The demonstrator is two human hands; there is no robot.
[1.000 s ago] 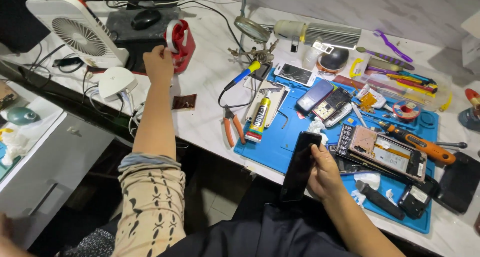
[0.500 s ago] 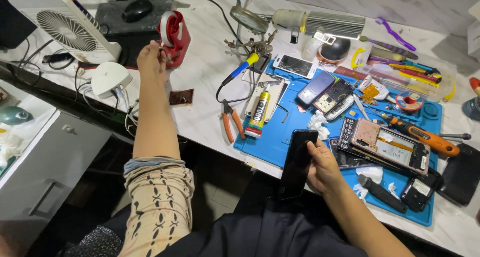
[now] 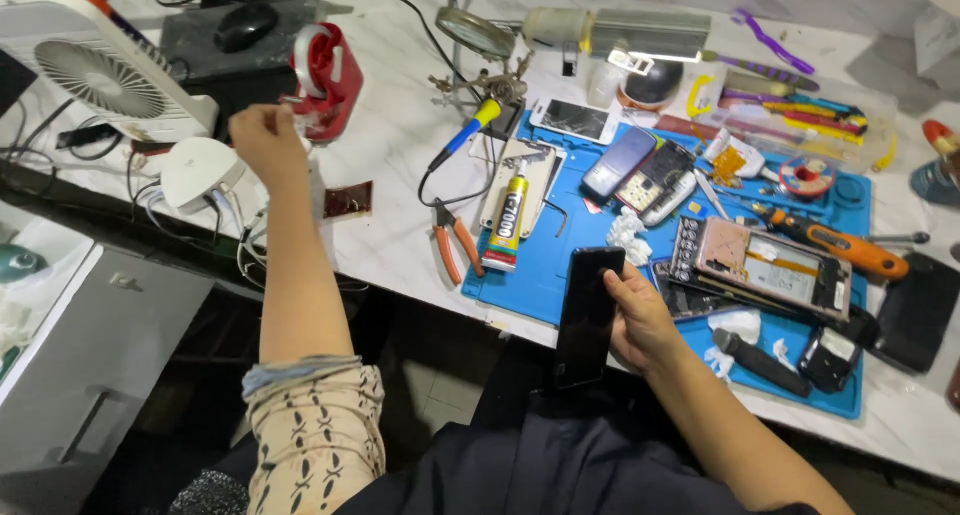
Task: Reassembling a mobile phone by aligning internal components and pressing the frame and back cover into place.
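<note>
- Upper left of the frame: a white desk fan stands on the white marble table; a black mouse lies on a dark pad behind it.
- Left of centre: a white rounded device with cables sits at the table edge.
- Left hand, upper left: raised over the table edge, fingers pinched closed just beside the red tape dispenser. What it pinches is too small to tell; it looks like tape.
- Just right of that forearm: a small brown square piece lies flat on the table.
- Centre: orange-handled pliers lie beside a tube of glue, which rests at the left edge of the blue work mat.
- Upper centre: a magnifying glass on a clip stand.
- Right hand, lower centre: closed around a black phone, gripping its right side. The phone is held upright at the near table edge, its lower part hanging below the edge over the lap.
- Right of centre, on the mat: an opened phone body with its insides exposed, several other phones above it, and an orange-handled screwdriver.
- Far right: a dark phone lies face down.
</note>
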